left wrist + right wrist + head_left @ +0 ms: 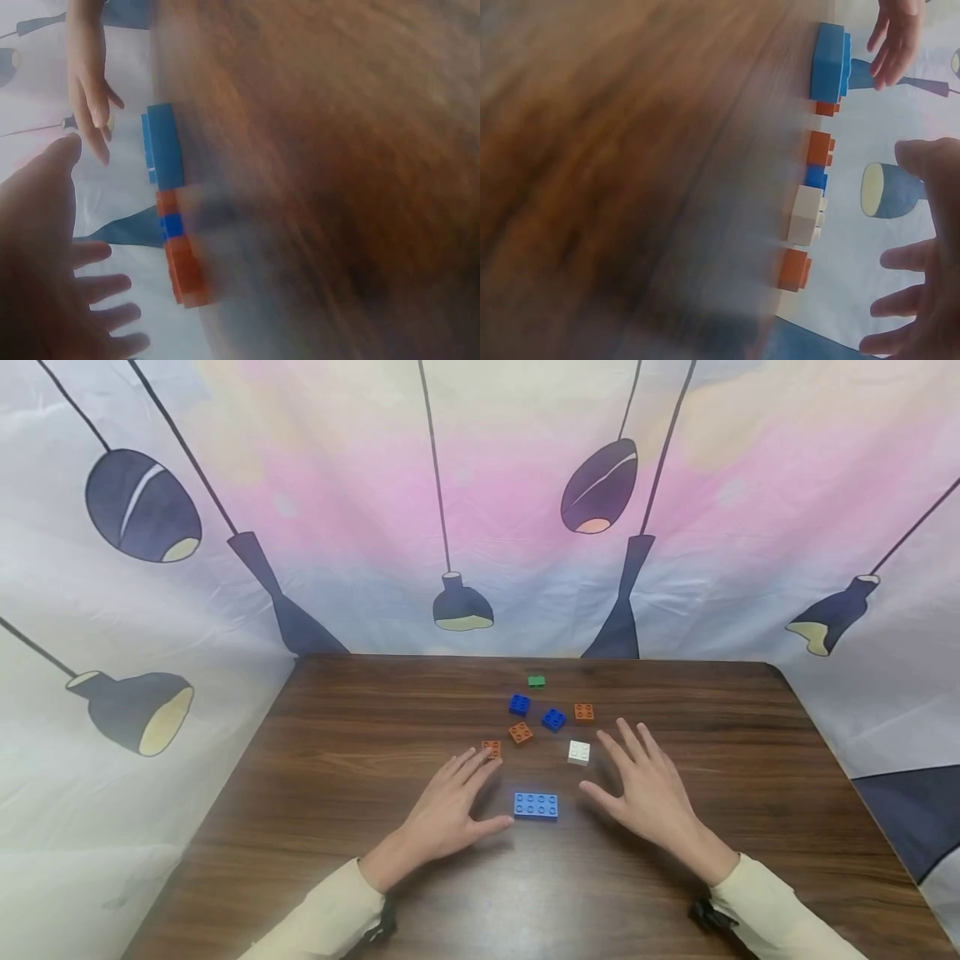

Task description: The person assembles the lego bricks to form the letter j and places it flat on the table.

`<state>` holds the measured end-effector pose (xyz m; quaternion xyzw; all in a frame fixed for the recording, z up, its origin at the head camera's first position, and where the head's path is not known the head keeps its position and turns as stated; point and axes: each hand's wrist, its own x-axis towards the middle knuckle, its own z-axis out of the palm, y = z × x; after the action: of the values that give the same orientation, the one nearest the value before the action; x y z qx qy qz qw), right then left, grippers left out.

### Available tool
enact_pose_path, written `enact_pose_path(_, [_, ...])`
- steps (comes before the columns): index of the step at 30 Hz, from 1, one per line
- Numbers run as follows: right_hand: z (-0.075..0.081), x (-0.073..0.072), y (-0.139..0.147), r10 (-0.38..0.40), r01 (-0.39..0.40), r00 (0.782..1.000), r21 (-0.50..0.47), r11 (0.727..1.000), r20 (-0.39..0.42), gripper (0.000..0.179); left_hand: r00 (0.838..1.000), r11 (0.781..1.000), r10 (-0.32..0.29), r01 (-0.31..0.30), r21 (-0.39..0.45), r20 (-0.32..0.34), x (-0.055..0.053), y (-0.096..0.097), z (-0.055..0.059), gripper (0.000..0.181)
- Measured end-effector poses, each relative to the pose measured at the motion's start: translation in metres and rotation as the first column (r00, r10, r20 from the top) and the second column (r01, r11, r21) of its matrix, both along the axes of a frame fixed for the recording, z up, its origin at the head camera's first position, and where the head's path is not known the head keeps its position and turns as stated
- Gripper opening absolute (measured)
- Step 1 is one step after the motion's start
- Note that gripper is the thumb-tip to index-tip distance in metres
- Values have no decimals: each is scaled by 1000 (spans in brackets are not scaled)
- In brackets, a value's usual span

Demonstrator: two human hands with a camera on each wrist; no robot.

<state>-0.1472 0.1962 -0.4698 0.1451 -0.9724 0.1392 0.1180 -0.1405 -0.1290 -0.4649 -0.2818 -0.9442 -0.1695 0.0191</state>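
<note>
Both hands hover over a wooden table with their fingers spread, holding nothing. My left hand [447, 806] is to the left of a long light-blue brick [536, 806], its thumb tip close to the brick's left end. Its fingertips partly cover an orange brick [491, 749] in the head view; in the left wrist view the fingers stand apart from the bricks. To the right, my right hand [651, 789] is nearest a white brick [578, 752]. Beyond lie two more orange bricks [520, 732], two dark-blue bricks [553, 719] and a small green brick [536, 682].
The brown table [337, 735] ends at a back edge against a hanging cloth [510, 485] printed with lamps. More of that cloth hangs along the left and right sides. The bricks sit loosely grouped around the table's middle and back.
</note>
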Motion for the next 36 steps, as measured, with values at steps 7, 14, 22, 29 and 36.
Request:
enact_pose_path(7, [-1,-7,-2,18,-17,999,-30,999,30,84,994,998,-53,50,34,95,-2,7,-4,84])
enact_pose_path(14, [-2,-14,-5,35,-32,997,-47,998,66,79,985,995,-89,80,66,149,-6,14,-7,80])
enact_pose_path(22, [-2,-27,-12,49,-38,989,-76,996,139,74,977,991,-126,117,63,172,-12,20,-13,79])
enact_pose_path(29, [-3,-34,-15,58,-41,987,-116,992,149,68,972,988,-140,125,92,188,-15,25,-14,77])
enact_pose_path(36, [-5,-42,-14,78,-49,983,-169,984,169,63,965,986,-140,116,117,223,-16,29,-13,71])
